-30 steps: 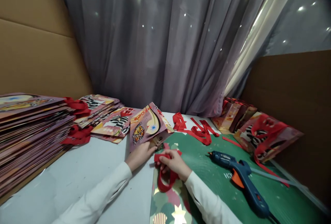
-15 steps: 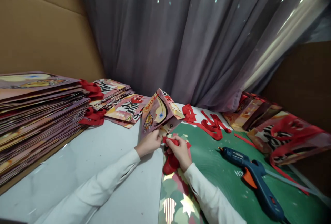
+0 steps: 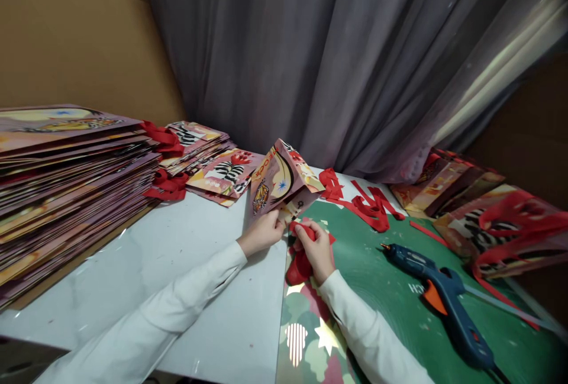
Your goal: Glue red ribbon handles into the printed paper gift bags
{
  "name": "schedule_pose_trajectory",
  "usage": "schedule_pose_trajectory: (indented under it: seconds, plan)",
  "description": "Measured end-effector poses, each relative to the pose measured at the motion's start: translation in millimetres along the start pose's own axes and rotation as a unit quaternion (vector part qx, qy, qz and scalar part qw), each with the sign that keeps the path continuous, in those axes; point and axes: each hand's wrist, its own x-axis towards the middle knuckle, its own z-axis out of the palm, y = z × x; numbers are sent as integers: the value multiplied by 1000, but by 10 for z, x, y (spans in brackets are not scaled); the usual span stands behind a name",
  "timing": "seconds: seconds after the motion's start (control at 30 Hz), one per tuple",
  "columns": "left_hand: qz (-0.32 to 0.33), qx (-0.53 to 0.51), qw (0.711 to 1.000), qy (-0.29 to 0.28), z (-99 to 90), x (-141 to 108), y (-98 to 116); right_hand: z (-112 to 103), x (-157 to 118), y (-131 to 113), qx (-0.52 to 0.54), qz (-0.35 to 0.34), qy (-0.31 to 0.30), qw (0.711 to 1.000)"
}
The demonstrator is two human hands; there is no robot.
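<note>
A printed paper gift bag (image 3: 279,177) with a butterfly picture stands tilted in front of me, its bottom end toward my hands. My left hand (image 3: 265,231) is closed on the near edge of this bag, fingertips pinched together. Just to the right, my right hand (image 3: 316,248) pinches a bunched red ribbon (image 3: 299,267), part of which hangs below the fingers. The two hands are close together, slightly apart. Exactly where ribbon and bag meet is hidden by my fingers. To the right, a blue glue gun (image 3: 444,295) with an orange trigger lies on the green mat (image 3: 381,307).
A tall stack of flat printed bags (image 3: 71,194) stands at the left, with red ribbons (image 3: 166,186) beside it. Further bags (image 3: 226,174) lie behind. Loose red ribbons (image 3: 366,209) lie at the back. Bags with ribbon (image 3: 501,224) stand at the right, before a grey curtain (image 3: 266,47).
The whole view has shifted slightly, so everything appears a little higher and to the right. My hands keep nearly the same hold on the bag and the ribbon.
</note>
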Motion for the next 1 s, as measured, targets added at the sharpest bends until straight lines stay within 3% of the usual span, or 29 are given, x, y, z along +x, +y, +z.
schedule_pose_trajectory:
  seconds: [0.33,0.57,0.73,1.0]
  plan:
    - [-1,10,1000,-14,30,-40,48,38,-20,50,-35,-32,22,999]
    - [13,10,1000,-21,25,-110,152,82,-86,28,-108,-98,123,982]
    - [21,-7,1000,-18,32,-140,182,98,-119,42,-173,-162,141,961]
    - [12,-26,1000,9,86,-157,171,130,-135,2,-107,-141,138,975]
